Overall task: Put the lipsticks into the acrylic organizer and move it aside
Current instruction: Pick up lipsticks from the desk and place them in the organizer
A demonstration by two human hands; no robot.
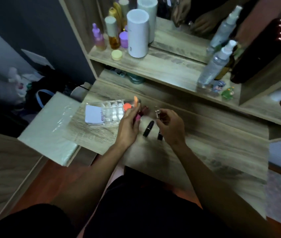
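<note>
Acrylic organizer (108,112) lay on the bench (205,152), just left of the left hand (127,126), whose grip was clamped on a pink lipstick (138,115), upright-tilted. Right hand (168,127) pinched a small silvery thing (157,112). Two black lipsticks (148,128) lay between the hands, long axes pointing away.

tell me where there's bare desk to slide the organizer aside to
Bare desk lies right of the right hand, up to the shelf edge, and in front of the acrylic organizer. It is crowded between the hands, around the black lipstick.
</note>
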